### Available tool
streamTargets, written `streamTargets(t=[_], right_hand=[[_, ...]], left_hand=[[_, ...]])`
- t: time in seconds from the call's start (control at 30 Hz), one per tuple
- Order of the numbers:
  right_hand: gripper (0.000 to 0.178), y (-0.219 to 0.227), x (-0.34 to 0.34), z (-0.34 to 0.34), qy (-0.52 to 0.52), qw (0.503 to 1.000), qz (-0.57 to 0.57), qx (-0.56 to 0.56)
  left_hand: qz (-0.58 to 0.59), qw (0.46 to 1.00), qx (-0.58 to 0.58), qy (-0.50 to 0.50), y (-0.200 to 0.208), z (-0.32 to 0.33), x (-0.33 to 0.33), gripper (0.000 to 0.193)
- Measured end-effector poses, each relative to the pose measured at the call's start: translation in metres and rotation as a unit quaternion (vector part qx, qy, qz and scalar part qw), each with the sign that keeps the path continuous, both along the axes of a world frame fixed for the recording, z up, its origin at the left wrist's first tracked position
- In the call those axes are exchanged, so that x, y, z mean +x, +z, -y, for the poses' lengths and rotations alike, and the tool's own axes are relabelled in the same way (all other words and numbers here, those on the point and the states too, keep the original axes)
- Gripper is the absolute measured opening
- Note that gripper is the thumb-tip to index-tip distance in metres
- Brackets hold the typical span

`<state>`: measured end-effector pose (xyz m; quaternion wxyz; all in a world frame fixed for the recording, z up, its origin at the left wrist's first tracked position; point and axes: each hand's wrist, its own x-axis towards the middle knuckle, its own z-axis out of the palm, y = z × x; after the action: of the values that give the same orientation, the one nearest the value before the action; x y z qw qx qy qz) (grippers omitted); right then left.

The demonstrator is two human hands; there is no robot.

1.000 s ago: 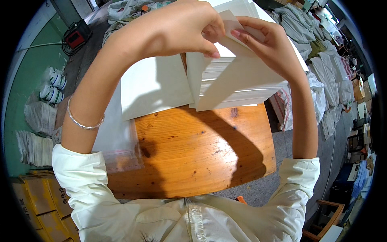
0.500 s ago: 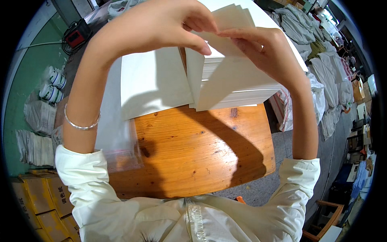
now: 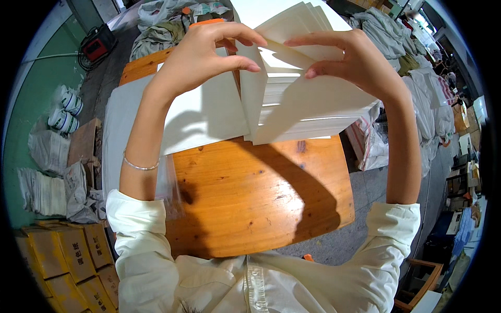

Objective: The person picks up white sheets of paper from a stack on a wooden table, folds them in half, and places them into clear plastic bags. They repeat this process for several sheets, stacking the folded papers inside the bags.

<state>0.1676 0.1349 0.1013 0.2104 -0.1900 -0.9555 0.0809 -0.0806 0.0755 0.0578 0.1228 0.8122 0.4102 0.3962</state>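
Observation:
A tall stack of white paper sheets point(image 3: 308, 104) stands on the wooden table, its top sheets point(image 3: 292, 23) fanned and raised at the back. My left hand point(image 3: 219, 52) hovers at the stack's upper left corner, thumb and fingers apart and nothing between them. Over the right part of the top, my right hand point(image 3: 347, 57) curves with its thumb at the near edge and its fingertips on or just above the raised sheets. Its thumb and fingers are apart. A flat white sheet point(image 3: 209, 115) lies left of the stack, partly under my left arm's shadow.
Clear plastic film point(image 3: 125, 130) covers the left side of the wooden table point(image 3: 261, 193). Cardboard boxes point(image 3: 78, 255) and wrapped bundles point(image 3: 42, 190) stand on the floor at left. Grey cloth-like heaps point(image 3: 383, 31) and a plastic sack point(image 3: 373, 135) lie to the right.
My left hand has drawn back left and toward me, away from my right hand. My right thumb and fingers have spread apart.

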Motion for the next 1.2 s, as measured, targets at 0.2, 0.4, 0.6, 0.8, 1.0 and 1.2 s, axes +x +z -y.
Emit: streamTargets(t=[0.2, 0.4, 0.6, 0.8, 1.0, 1.2], right_hand=[[0.031, -0.006, 0.004, -0.005, -0.041, 0.998, -0.045, 0.032], [0.034, -0.016, -0.010, 0.013, -0.041, 0.977, -0.099, 0.183], [0.024, -0.010, -0.001, 0.006, -0.042, 0.994, -0.032, 0.099], [0.025, -0.011, 0.006, -0.006, -0.007, 0.996, -0.074, -0.044], [0.027, -0.017, 0.007, -0.020, 0.029, 0.995, -0.086, -0.047], [0.028, -0.010, 0.009, -0.017, -0.001, 0.997, -0.049, -0.062]], left_hand=[[0.059, 0.996, 0.034, 0.057, -0.001, -0.002, 0.007, 0.030], [0.000, 0.996, 0.079, 0.034, -0.001, 0.009, 0.015, 0.033], [-0.113, 0.992, 0.056, -0.002, 0.003, 0.007, 0.024, 0.051], [-0.125, 0.988, -0.051, -0.077, 0.023, -0.012, 0.011, 0.050], [-0.158, 0.981, -0.077, -0.078, 0.030, -0.029, 0.007, 0.047], [-0.145, 0.973, -0.152, -0.099, 0.053, -0.027, 0.012, 0.042]])
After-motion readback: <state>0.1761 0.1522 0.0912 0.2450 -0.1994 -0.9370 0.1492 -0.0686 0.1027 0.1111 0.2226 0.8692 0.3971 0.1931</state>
